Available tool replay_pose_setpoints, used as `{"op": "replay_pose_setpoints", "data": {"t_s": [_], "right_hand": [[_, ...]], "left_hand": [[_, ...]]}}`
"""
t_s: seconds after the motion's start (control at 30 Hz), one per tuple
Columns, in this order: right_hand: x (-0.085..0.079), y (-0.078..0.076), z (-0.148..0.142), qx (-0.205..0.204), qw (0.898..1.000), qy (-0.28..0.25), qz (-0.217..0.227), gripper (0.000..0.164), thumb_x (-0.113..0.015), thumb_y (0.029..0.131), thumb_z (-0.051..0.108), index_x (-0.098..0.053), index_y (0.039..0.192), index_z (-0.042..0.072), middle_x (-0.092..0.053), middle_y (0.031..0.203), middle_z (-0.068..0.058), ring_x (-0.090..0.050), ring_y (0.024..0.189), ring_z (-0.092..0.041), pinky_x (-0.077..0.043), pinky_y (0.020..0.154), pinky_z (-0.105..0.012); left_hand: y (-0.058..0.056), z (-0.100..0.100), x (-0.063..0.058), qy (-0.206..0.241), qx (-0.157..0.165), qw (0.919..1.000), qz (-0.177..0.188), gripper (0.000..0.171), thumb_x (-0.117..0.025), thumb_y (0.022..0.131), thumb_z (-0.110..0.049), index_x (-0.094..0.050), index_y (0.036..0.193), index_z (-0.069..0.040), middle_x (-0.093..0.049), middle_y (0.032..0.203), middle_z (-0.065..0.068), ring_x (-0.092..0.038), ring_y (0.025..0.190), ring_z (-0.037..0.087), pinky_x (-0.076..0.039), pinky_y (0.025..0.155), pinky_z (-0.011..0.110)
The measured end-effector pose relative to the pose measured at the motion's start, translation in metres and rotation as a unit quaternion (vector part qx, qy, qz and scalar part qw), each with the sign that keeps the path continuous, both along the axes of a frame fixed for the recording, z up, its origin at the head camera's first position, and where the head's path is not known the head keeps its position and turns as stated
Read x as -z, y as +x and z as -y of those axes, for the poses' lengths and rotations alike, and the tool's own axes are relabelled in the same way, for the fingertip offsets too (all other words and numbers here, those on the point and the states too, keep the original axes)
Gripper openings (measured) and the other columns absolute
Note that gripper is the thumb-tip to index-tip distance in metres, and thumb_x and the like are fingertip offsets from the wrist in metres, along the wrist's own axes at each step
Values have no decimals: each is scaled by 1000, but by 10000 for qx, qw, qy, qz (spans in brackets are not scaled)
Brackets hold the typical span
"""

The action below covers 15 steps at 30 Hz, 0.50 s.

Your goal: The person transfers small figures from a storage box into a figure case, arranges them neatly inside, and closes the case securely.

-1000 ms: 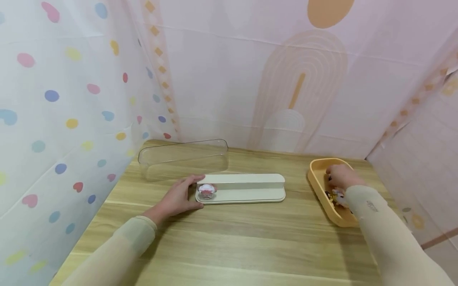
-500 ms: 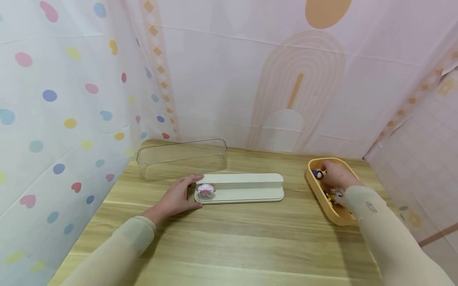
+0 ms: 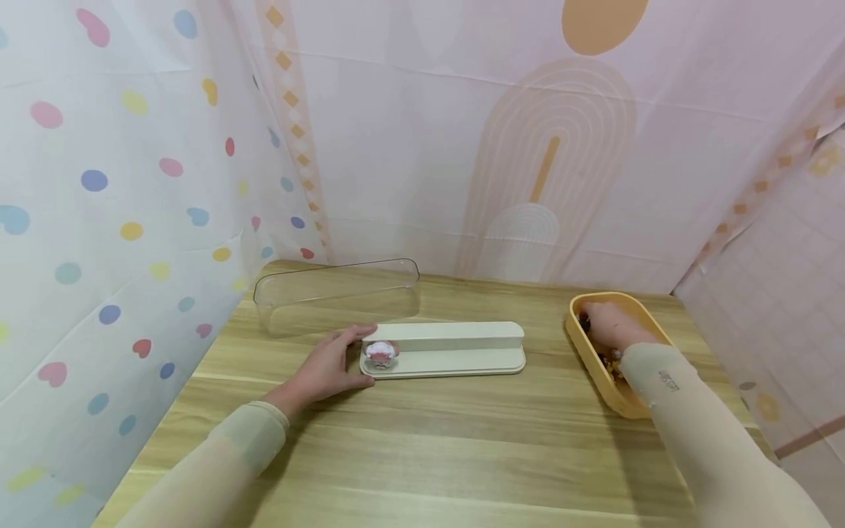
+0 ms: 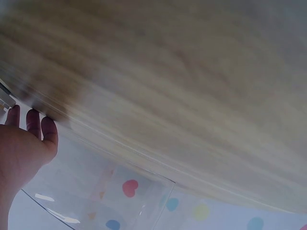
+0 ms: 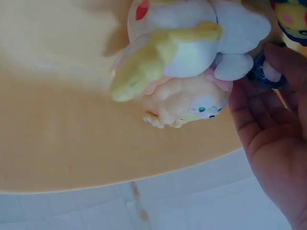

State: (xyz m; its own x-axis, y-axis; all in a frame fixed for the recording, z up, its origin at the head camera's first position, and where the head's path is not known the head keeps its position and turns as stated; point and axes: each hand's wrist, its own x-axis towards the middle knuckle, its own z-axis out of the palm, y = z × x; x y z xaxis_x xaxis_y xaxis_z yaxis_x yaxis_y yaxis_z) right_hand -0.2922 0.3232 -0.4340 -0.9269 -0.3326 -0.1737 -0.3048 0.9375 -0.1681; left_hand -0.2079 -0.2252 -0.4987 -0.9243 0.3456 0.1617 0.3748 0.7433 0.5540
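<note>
At the left end of a long cream display base (image 3: 462, 359), my left hand (image 3: 323, 372) grips it with the thumb at the front edge and fingers at the back. A small pink-and-white figurine (image 3: 381, 355) stands on that end of the base. My right hand (image 3: 614, 326) reaches down into an orange tray (image 3: 590, 367). In the right wrist view its thumb and fingers pinch a small dark blue figurine (image 5: 266, 74), partly hidden by them. Beside it lies a white-and-yellow figurine (image 5: 182, 57), and a yellow-faced one (image 5: 293, 21) shows at the corner.
A clear plastic cover (image 3: 339, 297) lies behind the base, at the table's back left. Patterned curtains (image 3: 409, 147) hang along the back and sides. The wooden table (image 3: 449, 447) extends forward between the two arms.
My right hand has shifted slightly left and deeper within the tray, and the dark figurine by its fingers is now more covered. The left hand and base stay put.
</note>
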Motion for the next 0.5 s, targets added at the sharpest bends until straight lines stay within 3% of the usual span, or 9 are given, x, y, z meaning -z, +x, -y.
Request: {"op": "replay_pose_setpoints", "data": {"t_s": [0.2,0.5], "right_hand": [[-3,3,-8,-16,9997,-233,-73,14,-71,87,-5,-69,98,2,-69,85,-11,-59,76,-24,-51,72,-40],[-2,7,-7,-136,9985,-307,-426,16,-77,92,1,-74,107,7,-75,98,-12,-64,84,-24,-57,77,-42]], "left_hand": [[0,-1,0,-4,10,10000,53,96,-99,76,-30,-49,158,-21,-58,159,7,-56,140,46,-43,117,66],[-2,0,3,-20,9,10000,-26,96,-99,76,-30,-49,157,-21,-59,157,8,-56,140,44,-44,117,65]]}}
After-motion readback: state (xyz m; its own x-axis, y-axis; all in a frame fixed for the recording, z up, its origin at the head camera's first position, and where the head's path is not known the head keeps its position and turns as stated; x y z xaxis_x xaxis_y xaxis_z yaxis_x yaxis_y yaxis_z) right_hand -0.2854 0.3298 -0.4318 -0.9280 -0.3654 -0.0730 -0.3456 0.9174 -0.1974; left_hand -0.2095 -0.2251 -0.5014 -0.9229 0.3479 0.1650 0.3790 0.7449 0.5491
